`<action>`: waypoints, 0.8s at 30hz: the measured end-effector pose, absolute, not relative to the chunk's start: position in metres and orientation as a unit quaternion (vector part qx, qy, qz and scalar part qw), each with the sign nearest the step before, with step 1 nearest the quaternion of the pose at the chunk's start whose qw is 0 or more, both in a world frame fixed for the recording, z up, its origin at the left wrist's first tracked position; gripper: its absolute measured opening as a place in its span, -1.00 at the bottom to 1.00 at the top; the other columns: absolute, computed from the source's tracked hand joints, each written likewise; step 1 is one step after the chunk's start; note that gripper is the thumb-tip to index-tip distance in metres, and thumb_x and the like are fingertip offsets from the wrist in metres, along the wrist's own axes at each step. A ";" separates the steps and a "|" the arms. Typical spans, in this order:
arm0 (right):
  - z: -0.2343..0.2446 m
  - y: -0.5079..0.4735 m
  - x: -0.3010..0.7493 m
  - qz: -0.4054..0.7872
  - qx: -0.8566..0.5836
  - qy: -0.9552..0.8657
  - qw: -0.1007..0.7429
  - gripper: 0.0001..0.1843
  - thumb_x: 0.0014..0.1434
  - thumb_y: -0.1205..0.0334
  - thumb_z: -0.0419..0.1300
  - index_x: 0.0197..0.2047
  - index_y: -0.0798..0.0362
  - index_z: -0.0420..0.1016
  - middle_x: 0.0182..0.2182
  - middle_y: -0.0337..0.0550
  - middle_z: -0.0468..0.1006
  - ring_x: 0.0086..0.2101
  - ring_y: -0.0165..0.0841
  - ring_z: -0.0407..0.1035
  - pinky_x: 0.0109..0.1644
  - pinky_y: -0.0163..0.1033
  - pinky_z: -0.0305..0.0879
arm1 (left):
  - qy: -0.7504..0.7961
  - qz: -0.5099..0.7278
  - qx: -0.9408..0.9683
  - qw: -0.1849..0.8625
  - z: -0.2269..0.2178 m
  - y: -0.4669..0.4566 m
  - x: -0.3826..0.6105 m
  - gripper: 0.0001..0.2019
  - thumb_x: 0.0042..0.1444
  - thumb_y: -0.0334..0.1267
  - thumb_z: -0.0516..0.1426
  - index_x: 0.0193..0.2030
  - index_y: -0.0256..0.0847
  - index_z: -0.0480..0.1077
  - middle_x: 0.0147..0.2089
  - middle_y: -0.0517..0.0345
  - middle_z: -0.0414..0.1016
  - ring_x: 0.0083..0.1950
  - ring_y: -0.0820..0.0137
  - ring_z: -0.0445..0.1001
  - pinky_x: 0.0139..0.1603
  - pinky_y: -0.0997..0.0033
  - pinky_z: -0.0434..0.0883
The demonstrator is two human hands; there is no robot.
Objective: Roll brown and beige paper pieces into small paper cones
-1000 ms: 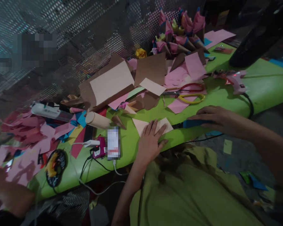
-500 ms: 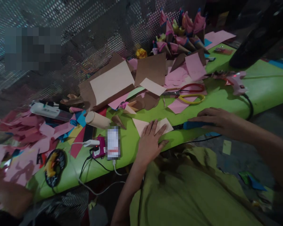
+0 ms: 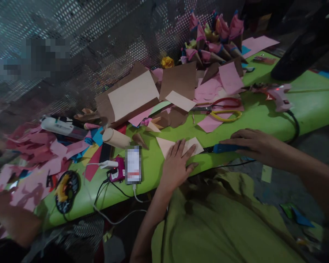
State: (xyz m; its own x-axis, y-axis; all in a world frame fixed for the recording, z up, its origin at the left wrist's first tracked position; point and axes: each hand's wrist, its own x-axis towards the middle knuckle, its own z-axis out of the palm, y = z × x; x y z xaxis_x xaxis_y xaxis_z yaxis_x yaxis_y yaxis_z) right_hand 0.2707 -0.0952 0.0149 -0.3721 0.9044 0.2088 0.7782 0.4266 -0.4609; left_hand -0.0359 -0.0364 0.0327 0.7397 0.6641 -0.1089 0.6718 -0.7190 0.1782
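Note:
My left hand (image 3: pixel 177 164) lies flat with fingers spread on a pale, folded-looking piece of paper (image 3: pixel 163 145), which shows on both sides of the fingers. To its right, my right hand (image 3: pixel 252 141) has its fingers closed over a blue-handled cutter (image 3: pixel 224 148). The cutter's narrow dark end points left and meets the right corner of the paper; its blade edge is too dark to make out. Just beyond the paper lie a small brown paper cone (image 3: pixel 139 140) and scissors (image 3: pixel 227 116) with one red and one yellow handle.
A pink glue gun (image 3: pixel 282 95) with a lit red light stands at the right. The phone (image 3: pixel 133 164) and a purple adapter (image 3: pixel 117 170) have cables over the table edge. Paper cones with pink tops (image 3: pixel 223 27) stand behind. At lower left is another person's hand (image 3: pixel 19 221).
The whole view has shifted slightly to the right. My left hand stays on the paper, and my right hand and the cutter keep nearly the same place. The other person's hand moved slightly.

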 end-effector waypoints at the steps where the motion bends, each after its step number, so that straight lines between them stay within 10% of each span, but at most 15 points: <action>1: 0.015 -0.096 0.270 0.139 -0.516 -0.816 0.219 -0.57 0.38 0.16 -0.02 0.16 -0.08 0.56 -0.18 0.04 0.56 -0.21 -0.16 0.47 -0.14 -0.07 0.41 | 0.360 -0.017 0.927 0.102 0.033 -0.037 -0.036 -0.39 0.37 0.09 -0.04 0.49 0.02 0.04 0.58 -0.05 -0.08 0.58 0.09 -0.09 0.49 -0.09 0.09; 24: 0.012 -0.121 0.270 0.097 -0.580 -0.777 0.224 -0.52 0.34 0.18 -0.03 0.24 -0.20 0.47 -0.14 0.03 0.57 -0.22 -0.10 0.50 -0.19 -0.02 0.45 | 0.391 -0.012 0.915 0.097 0.030 -0.040 -0.031 -0.32 0.37 0.12 -0.08 0.52 -0.12 -0.03 0.57 -0.08 -0.06 0.58 0.11 -0.10 0.51 -0.05 0.08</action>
State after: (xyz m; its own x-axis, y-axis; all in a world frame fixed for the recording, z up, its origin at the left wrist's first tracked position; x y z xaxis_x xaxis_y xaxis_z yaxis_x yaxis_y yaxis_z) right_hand 0.2698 -0.1213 0.0118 -0.2275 0.9449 0.2354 0.8577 0.3089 -0.4111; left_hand -0.0313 -0.0397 0.0298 0.6941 0.7133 -0.0969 0.7178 -0.6757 0.1677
